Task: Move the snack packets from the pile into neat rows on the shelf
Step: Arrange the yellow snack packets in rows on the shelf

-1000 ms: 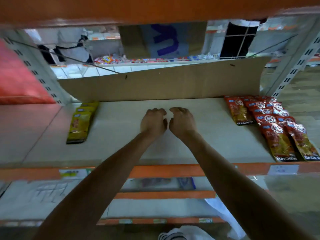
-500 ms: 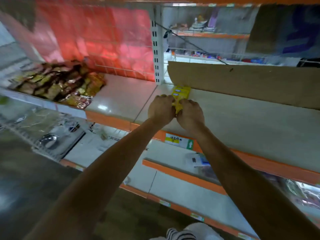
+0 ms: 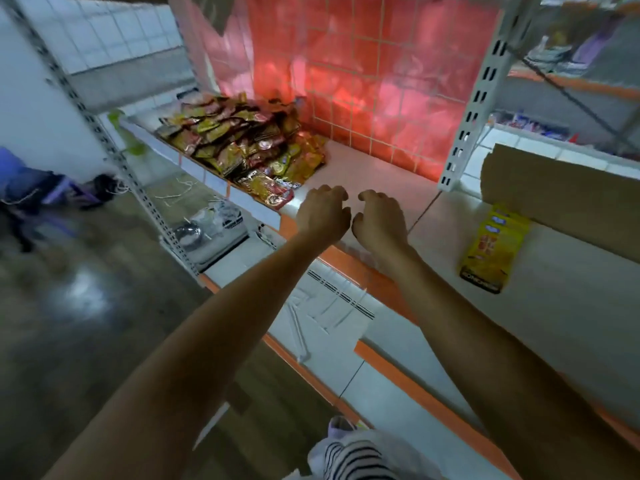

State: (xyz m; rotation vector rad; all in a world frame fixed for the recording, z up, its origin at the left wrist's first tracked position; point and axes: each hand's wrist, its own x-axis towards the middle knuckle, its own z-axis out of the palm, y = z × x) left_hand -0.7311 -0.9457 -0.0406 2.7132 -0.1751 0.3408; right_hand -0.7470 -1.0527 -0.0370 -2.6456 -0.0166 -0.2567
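Observation:
A loose pile of red, yellow and gold snack packets [image 3: 242, 147] lies on the left bay of the white shelf [image 3: 363, 174], against the red tiled wall. A short row of yellow packets [image 3: 493, 247] lies on the right bay in front of a cardboard sheet. My left hand [image 3: 323, 213] and my right hand [image 3: 379, 220] hover side by side over the shelf's front edge, between the pile and the yellow row. Both hold nothing, fingers loosely curled downward. The nearest pile packet lies just left of my left hand.
A white perforated upright [image 3: 474, 98] divides the two bays. A cardboard sheet [image 3: 568, 192] stands along the back of the right bay. Lower shelves [image 3: 398, 386] with orange edges sit below. At left are a second upright [image 3: 90, 109], the dark floor and blurred blue and purple objects.
The view has swung left from the right bay to the pile. My hands have left the yellow packets and moved left, now empty over the shelf edge near the pile.

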